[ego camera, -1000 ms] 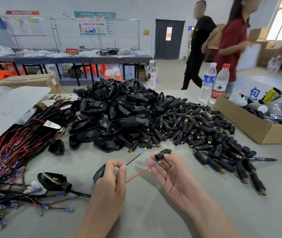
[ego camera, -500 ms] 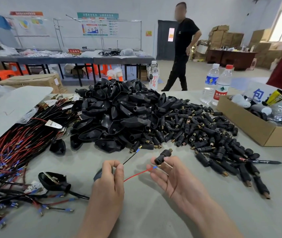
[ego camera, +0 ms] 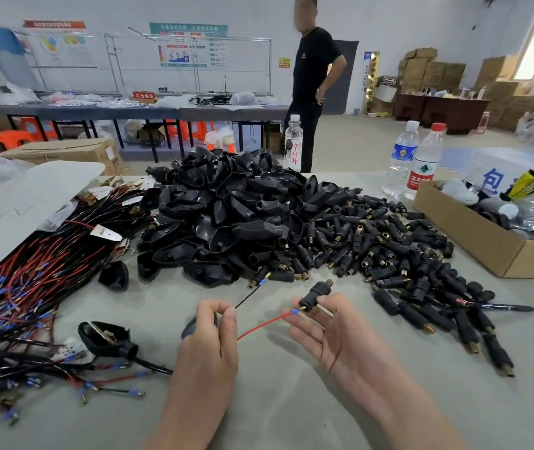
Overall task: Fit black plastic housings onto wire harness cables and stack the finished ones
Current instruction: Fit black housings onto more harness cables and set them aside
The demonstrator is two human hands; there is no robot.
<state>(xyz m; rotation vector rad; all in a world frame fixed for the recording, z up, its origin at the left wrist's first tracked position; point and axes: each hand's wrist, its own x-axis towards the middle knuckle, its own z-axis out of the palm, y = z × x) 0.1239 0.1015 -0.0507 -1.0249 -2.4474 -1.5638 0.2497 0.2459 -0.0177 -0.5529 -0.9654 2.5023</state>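
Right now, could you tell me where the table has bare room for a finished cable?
Bare: the table strip along its near edge, and the near right corner below the connectors. Crowded: wires left, housings centre, connectors and box right.

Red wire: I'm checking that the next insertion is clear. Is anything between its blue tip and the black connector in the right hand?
Nothing visible. The red wire runs from the left hand, and its blue tip sits at the lower end of the connector pinched by the right hand; the black wire angles away.
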